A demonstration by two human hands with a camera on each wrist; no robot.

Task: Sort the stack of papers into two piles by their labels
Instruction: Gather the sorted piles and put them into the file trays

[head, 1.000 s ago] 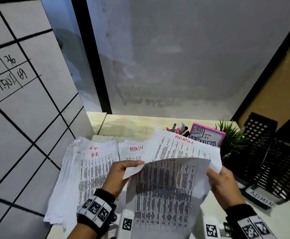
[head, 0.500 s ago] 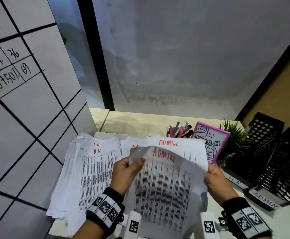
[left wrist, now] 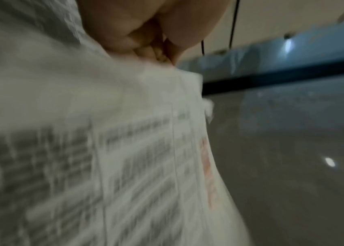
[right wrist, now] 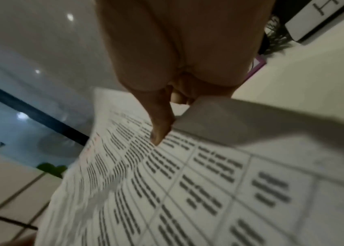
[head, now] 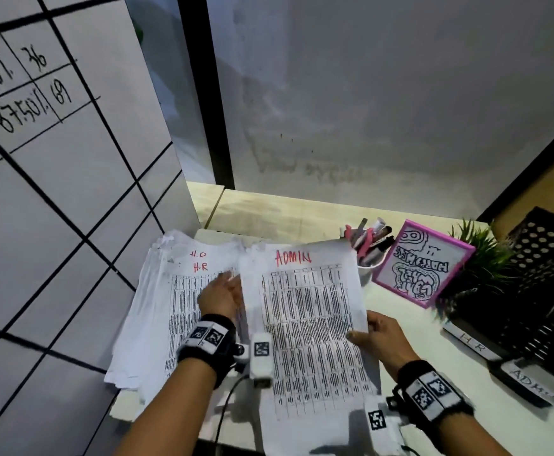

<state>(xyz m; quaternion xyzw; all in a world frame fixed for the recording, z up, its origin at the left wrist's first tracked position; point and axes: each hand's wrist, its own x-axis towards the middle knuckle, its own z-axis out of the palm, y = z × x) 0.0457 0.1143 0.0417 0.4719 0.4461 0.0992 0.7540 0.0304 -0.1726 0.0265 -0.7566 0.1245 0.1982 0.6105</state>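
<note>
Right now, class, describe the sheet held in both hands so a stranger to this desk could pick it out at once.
Start at the white desk below the grey wall. Left of the pink-framed sign, the ADMIN sheet is held between the left hand and right hand. Unlike the neighbouring HR pile, it carries ADMIN in red at its top.

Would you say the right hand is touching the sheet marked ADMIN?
Touching. In the right wrist view, the right hand pinches the ADMIN sheet, thumb lying on its printed face; the head view shows the same grip at its right edge.
</note>
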